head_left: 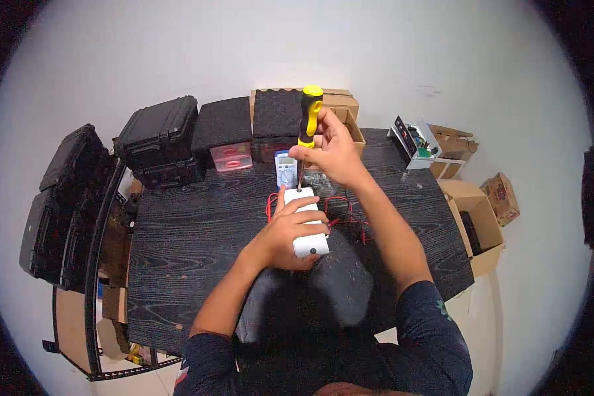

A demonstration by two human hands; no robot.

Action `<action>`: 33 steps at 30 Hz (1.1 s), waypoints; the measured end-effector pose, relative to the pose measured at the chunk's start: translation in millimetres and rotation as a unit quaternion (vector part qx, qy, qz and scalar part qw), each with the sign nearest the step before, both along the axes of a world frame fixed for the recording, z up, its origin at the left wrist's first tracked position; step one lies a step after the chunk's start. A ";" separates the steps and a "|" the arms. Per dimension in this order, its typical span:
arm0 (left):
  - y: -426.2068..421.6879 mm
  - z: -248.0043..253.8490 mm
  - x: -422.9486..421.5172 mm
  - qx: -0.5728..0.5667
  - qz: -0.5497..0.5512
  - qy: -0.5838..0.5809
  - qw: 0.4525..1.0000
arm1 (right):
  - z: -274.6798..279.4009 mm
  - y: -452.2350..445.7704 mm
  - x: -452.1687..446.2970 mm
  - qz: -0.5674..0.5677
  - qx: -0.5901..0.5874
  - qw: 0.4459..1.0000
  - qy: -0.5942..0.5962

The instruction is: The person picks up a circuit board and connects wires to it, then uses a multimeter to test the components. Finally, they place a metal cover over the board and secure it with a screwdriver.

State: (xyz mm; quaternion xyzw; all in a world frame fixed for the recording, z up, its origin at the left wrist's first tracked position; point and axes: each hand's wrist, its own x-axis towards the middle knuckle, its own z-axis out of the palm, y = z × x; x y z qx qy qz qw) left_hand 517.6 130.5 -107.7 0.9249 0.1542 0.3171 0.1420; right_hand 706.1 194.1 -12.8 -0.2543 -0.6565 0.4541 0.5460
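Observation:
My left hand (289, 232) is wrapped around a white rectangular box (305, 245) above the table, with its fingers across the top face. Dark round spots mark the near and far ends of that face. In my right hand (333, 150) is a yellow and black screwdriver (311, 109), held upright near the lower end of its handle. Its shaft points down, and the tip meets the dark spot at the box's far end. Behind the box lies a digital multimeter (286, 170), with red and black test leads (351, 218) spread to the right.
Black hard cases (158, 132) are stacked at the back left, near a pink-red plastic box (231, 158). An opened device with a green circuit board (421, 140) sits at the back right. Cardboard boxes (478, 228) stand beyond the right edge of the dark wood-grain table (185, 264).

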 end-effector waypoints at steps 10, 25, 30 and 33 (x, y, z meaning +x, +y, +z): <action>-0.8 1.8 1.1 0.001 0.001 0.003 1.000 | -1.0 -2.3 5.8 -0.049 0.051 0.997 0.043; -4.7 2.9 2.1 0.003 0.014 -0.018 1.000 | -26.4 -115.5 32.1 0.087 0.047 0.993 0.068; -2.0 -0.1 0.3 0.004 0.007 -0.024 1.000 | -21.5 -117.2 25.1 0.066 0.046 0.995 0.061; -0.7 -2.6 -0.1 0.000 0.006 -0.025 1.000 | -24.0 -116.0 28.5 0.078 0.034 0.995 0.049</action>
